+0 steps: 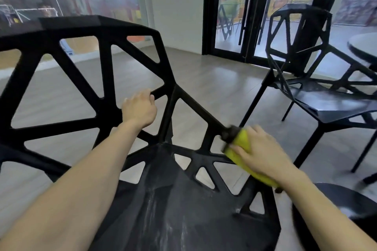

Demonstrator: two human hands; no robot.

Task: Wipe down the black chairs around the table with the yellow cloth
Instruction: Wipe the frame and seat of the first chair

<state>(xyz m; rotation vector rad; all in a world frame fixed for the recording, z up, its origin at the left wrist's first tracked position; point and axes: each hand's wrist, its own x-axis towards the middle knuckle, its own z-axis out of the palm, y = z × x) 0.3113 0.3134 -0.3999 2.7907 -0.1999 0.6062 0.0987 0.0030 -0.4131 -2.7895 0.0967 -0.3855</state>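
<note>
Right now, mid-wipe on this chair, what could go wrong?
The left hand grips a thin bar of the near chair; hard rubbing may tip or slide it. The right hand presses the yellow cloth on the frame's corner, where the cloth could snag. Streaks on the seat suggest smearing, not cleaning.
</note>
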